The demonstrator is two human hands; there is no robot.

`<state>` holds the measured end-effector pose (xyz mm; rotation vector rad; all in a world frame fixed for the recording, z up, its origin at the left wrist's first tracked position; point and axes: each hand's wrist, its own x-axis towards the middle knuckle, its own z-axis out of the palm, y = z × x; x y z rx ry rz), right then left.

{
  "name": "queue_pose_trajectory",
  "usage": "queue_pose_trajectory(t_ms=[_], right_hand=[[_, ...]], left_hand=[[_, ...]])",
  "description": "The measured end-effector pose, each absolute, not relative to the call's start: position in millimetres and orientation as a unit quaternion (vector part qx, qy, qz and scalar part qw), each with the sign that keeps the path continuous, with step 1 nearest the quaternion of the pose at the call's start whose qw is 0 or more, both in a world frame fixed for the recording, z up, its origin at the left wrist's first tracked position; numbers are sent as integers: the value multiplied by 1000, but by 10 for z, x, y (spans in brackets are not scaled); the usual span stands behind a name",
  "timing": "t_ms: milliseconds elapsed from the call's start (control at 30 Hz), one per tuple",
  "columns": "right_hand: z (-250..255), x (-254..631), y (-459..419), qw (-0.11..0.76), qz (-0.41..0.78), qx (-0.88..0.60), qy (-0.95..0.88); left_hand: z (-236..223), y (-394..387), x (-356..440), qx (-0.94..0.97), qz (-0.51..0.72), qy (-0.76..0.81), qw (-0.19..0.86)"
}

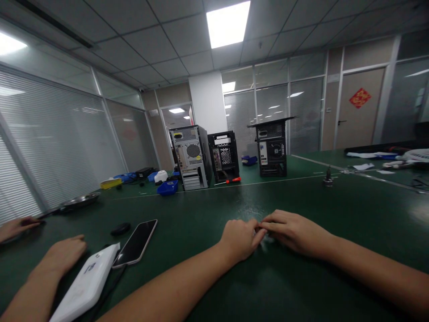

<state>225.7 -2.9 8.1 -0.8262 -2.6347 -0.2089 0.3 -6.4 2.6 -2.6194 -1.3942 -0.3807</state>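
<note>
My left hand (240,238) and my right hand (292,231) lie on the green table (335,210), meeting fingertip to fingertip in front of me. The left hand's fingers are curled in. The right hand's fingers are pressed together and point at the left hand. A small pale blur (268,244) shows just under where they meet; I cannot make out what it is or which hand has it.
Another person's hands (63,255) (16,226) rest at the left beside a white device (87,279), a phone (137,241) and a small black object (120,229). Farther back stand three computer cases (191,156) (224,155) (272,150), a blue bin (167,188), a red screwdriver (233,180) and a metal dish (80,200).
</note>
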Motion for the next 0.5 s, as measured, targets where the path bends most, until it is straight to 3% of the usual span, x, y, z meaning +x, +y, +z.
queue_pose_trajectory(t_ms=[500], right_hand=[[-106, 2272, 51, 259, -59, -402, -876]], left_hand=[[31, -63, 4, -874, -134, -462, 70]])
